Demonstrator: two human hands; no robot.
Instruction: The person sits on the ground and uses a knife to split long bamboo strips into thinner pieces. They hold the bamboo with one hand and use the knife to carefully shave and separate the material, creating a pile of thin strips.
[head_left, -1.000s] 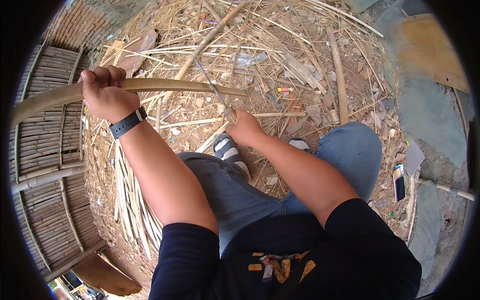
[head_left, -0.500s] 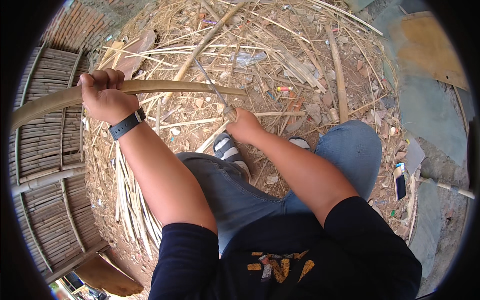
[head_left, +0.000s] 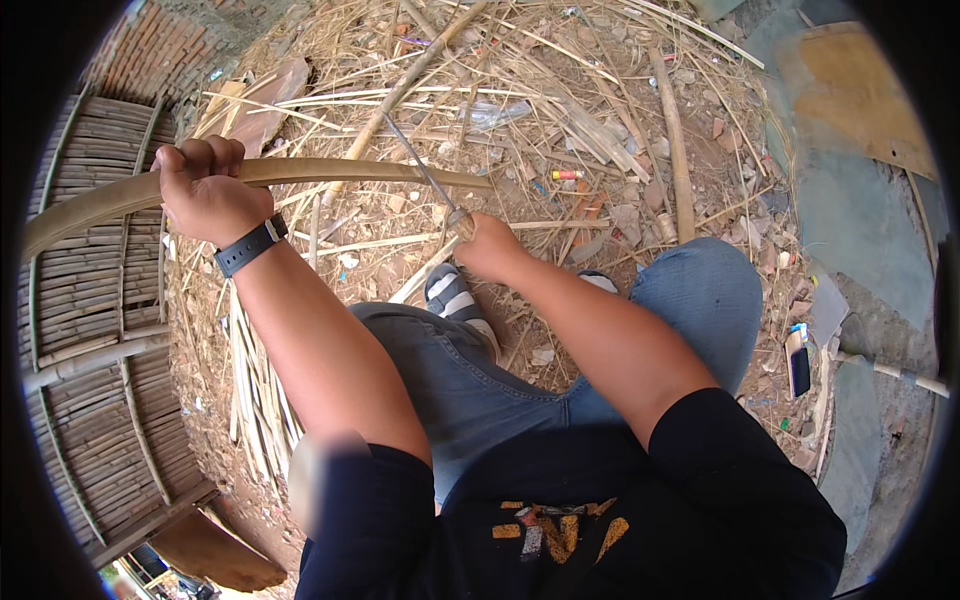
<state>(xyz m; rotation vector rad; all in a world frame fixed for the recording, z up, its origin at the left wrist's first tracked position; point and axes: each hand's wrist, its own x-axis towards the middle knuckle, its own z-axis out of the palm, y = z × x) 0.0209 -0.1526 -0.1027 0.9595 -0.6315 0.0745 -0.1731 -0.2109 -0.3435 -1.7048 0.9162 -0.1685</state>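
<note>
A long, curved bamboo strip [head_left: 330, 170] runs from the left rim across to the middle, its far right end tapering. My left hand [head_left: 205, 190], with a dark watch on the wrist, is closed around it. Low in my right hand [head_left: 487, 248] sits the handle of a knife [head_left: 428, 172]; the fingers wrap round it. The thin blade slants up and left, crossing the strip near its right end. Whether the edge bites into the bamboo I cannot tell.
Split bamboo strips [head_left: 262, 400] lie in a bundle left of my legs. Poles [head_left: 672, 150], straw and rubble litter the ground ahead. A phone [head_left: 798, 365] lies at the right near grey slabs [head_left: 860, 230]. A bamboo-slat wall [head_left: 90, 270] stands at the left.
Both hands have barely shifted, and the knife still crosses the strip at nearly the same spot. A blurred pale shape now shows beside my left sleeve.
</note>
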